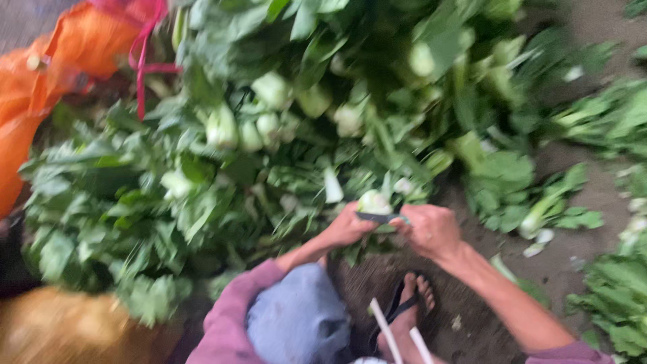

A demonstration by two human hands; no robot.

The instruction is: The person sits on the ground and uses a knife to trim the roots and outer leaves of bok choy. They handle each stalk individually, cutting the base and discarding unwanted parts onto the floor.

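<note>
My left hand [348, 228] grips a leafy green vegetable with a pale stem base [374, 201], held low over the ground. My right hand [431, 229] is shut on a small knife [377, 217] whose dark blade lies across the stem base. Both hands meet just in front of a big pile of the same green vegetables [269, 135]. My sleeves are purple and a grey-blue knee [296, 317] shows below the left arm. The picture is blurred.
An orange mesh sack [60, 61] with a pink cord lies at the top left. Loose cut greens [546, 202] and scraps are scattered on the dark dirt ground to the right. My sandalled foot [411, 310] rests below the hands. A brownish blurred object [67, 330] sits bottom left.
</note>
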